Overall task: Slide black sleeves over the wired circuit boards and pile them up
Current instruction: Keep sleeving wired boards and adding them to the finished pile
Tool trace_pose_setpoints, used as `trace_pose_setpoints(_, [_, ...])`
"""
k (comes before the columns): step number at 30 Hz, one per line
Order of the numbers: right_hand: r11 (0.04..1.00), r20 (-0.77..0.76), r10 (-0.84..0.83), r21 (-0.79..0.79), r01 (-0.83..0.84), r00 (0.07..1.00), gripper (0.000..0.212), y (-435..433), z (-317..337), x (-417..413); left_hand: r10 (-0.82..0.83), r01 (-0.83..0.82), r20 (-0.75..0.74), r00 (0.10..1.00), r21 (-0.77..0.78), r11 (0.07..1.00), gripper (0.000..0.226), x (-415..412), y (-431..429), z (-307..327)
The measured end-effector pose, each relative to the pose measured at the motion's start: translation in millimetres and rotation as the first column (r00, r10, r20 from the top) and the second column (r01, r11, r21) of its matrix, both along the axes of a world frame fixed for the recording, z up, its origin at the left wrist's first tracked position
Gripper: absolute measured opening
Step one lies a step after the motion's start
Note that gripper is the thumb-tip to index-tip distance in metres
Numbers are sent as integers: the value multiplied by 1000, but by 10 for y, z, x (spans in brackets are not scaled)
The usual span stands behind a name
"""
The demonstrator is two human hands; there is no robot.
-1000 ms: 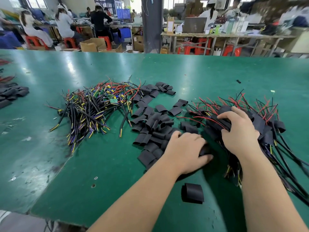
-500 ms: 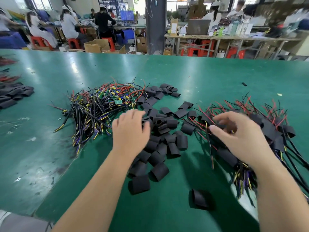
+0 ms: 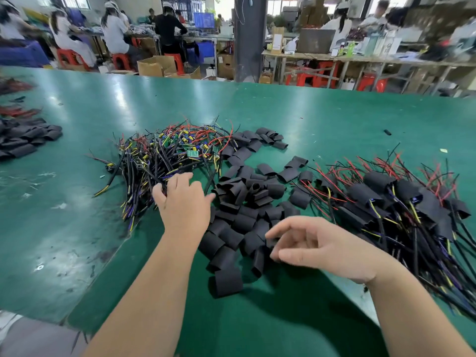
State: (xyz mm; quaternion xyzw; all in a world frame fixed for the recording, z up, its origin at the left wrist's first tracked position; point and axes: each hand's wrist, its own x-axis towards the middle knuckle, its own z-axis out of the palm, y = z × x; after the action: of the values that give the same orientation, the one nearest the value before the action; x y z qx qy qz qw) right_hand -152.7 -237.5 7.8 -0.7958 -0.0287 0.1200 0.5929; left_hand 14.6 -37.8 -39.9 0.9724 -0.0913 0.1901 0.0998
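A tangle of bare wired circuit boards (image 3: 164,161) lies left of centre on the green table (image 3: 322,117). Several loose black sleeves (image 3: 244,202) are heaped in the middle. The sleeved boards (image 3: 401,207) are piled at the right, red and black wires fanning out. My left hand (image 3: 183,202) reaches onto the near edge of the bare boards' wires, fingertips among them; whether it grips one is hidden. My right hand (image 3: 319,246) hovers over the near side of the sleeve heap, fingers loosely curled and holding nothing.
A second heap of black sleeves (image 3: 23,140) and red wires lies at the far left edge. One small black piece (image 3: 387,132) sits alone far right. Other workers, stools, boxes and benches stand beyond the table's far edge. The near table edge is at bottom left.
My left hand moved from the sleeve heap further left onto the bare boards' wires. My right hand left the sleeved pile and came down and left over the sleeves.
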Motion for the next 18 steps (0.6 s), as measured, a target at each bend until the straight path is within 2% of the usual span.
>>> trace_pose_setpoints(3, [987,118,-159,22,157,980,19,33,-50,46,43,-37,-49,998,121,992,28,2,-86,31])
trace_pose_setpoints(5, [969,154,-246,35,243,957,16,45,-71,68,73,-70,-28,997,111,991,23,2,-114,92])
trace_pose_setpoints(7, [944,175,-331,68,324,927,14,49,-82,87,63,-63,-11,998,7,998,20,8,-116,105])
trace_pose_setpoints(10, [876,163,-475,184,446,865,15,36,-86,116,35,-3,96,995,-318,948,17,-19,-76,113])
trace_pose_setpoints(12, [814,132,-560,270,514,818,17,7,-80,131,42,63,193,980,-506,861,12,-78,-32,134])
trace_pose_setpoints(14, [798,110,-574,298,524,811,18,-25,-74,134,-4,172,252,968,-650,740,9,-151,10,176])
trace_pose_setpoints(16, [831,80,-502,320,454,861,17,-16,-66,133,-218,326,249,944,-816,477,15,-221,10,217])
trace_pose_setpoints(17, [843,54,-453,353,407,890,15,2,-65,131,-326,353,241,914,-869,346,16,-260,-3,246])
trace_pose_setpoints(18, [845,30,-407,393,364,913,19,28,-61,129,-410,367,242,879,-893,260,17,-295,-15,268])
